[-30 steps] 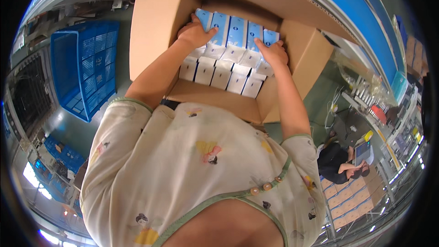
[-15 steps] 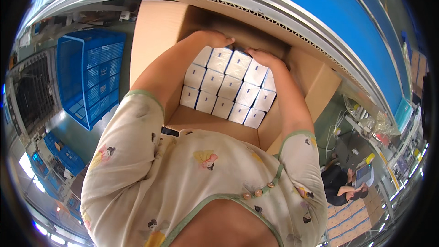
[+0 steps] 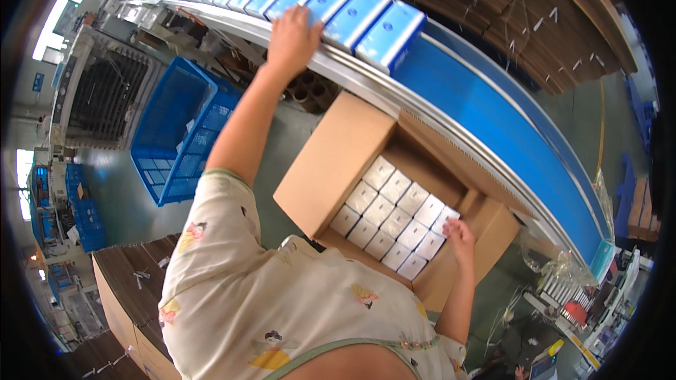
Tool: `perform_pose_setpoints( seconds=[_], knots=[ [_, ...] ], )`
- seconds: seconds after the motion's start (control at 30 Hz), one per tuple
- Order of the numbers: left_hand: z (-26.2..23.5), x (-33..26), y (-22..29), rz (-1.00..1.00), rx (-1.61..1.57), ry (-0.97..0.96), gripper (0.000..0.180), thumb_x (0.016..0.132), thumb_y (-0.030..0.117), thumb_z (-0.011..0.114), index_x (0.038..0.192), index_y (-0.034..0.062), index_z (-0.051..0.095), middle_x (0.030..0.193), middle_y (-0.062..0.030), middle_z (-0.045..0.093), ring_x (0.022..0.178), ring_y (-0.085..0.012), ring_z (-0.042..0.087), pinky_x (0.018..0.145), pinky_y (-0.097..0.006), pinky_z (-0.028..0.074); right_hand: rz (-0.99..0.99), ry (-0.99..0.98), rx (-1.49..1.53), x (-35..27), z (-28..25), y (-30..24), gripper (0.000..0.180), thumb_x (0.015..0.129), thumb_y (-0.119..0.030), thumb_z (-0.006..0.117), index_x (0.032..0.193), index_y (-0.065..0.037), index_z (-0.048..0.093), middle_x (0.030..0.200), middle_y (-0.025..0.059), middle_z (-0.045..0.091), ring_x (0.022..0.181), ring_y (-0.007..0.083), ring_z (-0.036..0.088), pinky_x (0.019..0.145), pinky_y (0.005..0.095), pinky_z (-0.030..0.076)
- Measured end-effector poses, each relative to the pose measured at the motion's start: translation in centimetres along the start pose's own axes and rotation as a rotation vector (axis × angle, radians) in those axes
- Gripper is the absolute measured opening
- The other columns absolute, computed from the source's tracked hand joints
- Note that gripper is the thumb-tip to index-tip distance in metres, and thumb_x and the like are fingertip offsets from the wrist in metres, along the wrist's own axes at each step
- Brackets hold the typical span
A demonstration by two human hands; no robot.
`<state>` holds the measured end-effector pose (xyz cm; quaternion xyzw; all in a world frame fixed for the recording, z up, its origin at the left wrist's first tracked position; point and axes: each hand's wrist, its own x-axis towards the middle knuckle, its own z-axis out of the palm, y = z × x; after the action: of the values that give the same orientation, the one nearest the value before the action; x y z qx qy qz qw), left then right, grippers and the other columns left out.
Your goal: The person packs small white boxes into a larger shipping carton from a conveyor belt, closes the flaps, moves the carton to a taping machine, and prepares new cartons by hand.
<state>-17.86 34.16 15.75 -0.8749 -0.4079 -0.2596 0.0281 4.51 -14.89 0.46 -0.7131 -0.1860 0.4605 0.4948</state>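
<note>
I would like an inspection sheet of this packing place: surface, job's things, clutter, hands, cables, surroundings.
Surface: blue conveyor belt curving above an open cardboard carton.
Job's things: row of blue-and-white boxes on the belt; white boxes packed upright in the carton.
Clutter: clear plastic wrap by the belt's end.
Hands: left hand flat on a belt box; right hand on the packed boxes' edge.
Cables: nothing seen.
Surroundings: blue plastic crate, stacked flat cardboard, green floor.

Matt brown cardboard carton (image 3: pixel 331 162); glossy white-and-blue paper boxes (image 3: pixel 366 17); smooth blue belt (image 3: pixel 493 119) with metal rail (image 3: pixel 394 98); blue plastic lattice crate (image 3: pixel 179 134); soft printed cloth shirt (image 3: pixel 282 309).
</note>
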Motion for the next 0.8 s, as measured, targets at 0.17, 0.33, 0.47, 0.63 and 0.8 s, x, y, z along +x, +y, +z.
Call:
perform_pose_setpoints(
  seconds=[0.17, 0.33, 0.47, 0.63, 0.8],
  knots=[
    [-0.7, -1.3, 3.3, 0.062, 0.041, 0.013, 0.036, 0.088, 0.028, 0.043, 0.113, 0.0036, 0.052, 0.121, -0.0131, 0.049, 0.119, -0.0287, 0.039, 0.100, -0.049, 0.023, 0.092, 0.059, -0.071, -1.7, 2.4, -2.6, 0.022, 0.087, -0.014, 0.047, 0.104, -0.001, 0.055, 0.089, 0.0079, 0.062, 0.079, 0.0138, 0.058, 0.070, 0.0238, 0.045],
    [-0.1, 3.6, -0.2, 0.010, -0.088, 0.138, 0.038, 0.086, 0.035, 0.044, 0.108, 0.0061, 0.057, 0.110, -0.0176, 0.053, 0.108, -0.0298, 0.046, 0.090, -0.044, 0.036, -0.008, 0.089, -0.124, -3.0, 3.2, -3.7, 0.023, 0.087, -0.013, 0.048, 0.105, 0.000, 0.054, 0.091, 0.0080, 0.061, 0.081, 0.0138, 0.058, 0.073, 0.0240, 0.045],
    [1.0, 6.5, -4.4, -0.167, 0.211, -0.013, 0.048, 0.082, 0.045, 0.046, 0.101, 0.0030, 0.059, 0.101, -0.0198, 0.055, 0.100, -0.0341, 0.050, 0.084, -0.043, 0.040, -0.103, 0.107, -0.215, -4.9, 3.1, -6.9, 0.022, 0.088, -0.013, 0.050, 0.104, 0.001, 0.055, 0.093, 0.0064, 0.060, 0.086, 0.0117, 0.056, 0.077, 0.0236, 0.043],
    [2.2, 8.8, -4.6, -0.121, 0.269, -0.179, 0.059, 0.078, 0.055, 0.046, 0.108, 0.0050, 0.056, 0.106, -0.0240, 0.054, 0.102, -0.0385, 0.050, 0.085, -0.046, 0.041, -0.249, 0.215, -0.371, -6.7, 1.5, -14.7, 0.021, 0.087, -0.015, 0.051, 0.099, 0.000, 0.058, 0.095, 0.0081, 0.062, 0.092, 0.0144, 0.056, 0.082, 0.0272, 0.043],
    [3.8, 9.4, -5.3, -0.305, -0.018, -0.332, 0.080, 0.071, 0.063, 0.050, 0.123, 0.0031, 0.043, 0.114, -0.0205, 0.053, 0.107, -0.0339, 0.050, 0.090, -0.038, 0.037, -0.510, 0.406, -0.556, -6.6, -1.3, -19.4, 0.019, 0.085, -0.014, 0.051, 0.097, -0.005, 0.061, 0.096, 0.0094, 0.063, 0.089, 0.0167, 0.060, 0.078, 0.0273, 0.045]
  ],
)
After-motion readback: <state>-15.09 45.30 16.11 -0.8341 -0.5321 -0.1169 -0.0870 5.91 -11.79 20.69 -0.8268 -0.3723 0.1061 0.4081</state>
